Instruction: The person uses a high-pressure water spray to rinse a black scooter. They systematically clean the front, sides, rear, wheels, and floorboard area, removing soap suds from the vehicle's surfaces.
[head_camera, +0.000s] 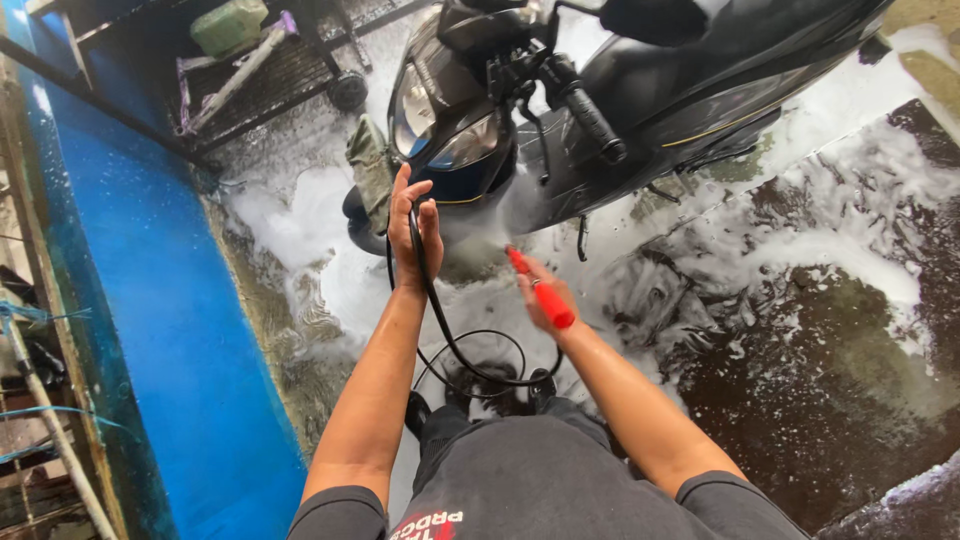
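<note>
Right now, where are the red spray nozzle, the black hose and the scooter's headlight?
red spray nozzle (542, 293), head view, middle of its red body.
black hose (447, 335), head view, stretch below the left hand.
headlight (412, 108), head view, lens centre.

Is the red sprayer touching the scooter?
Apart. The head view shows the red sprayer in the right hand, with foamy wet ground between its tip and the scooter.
</note>
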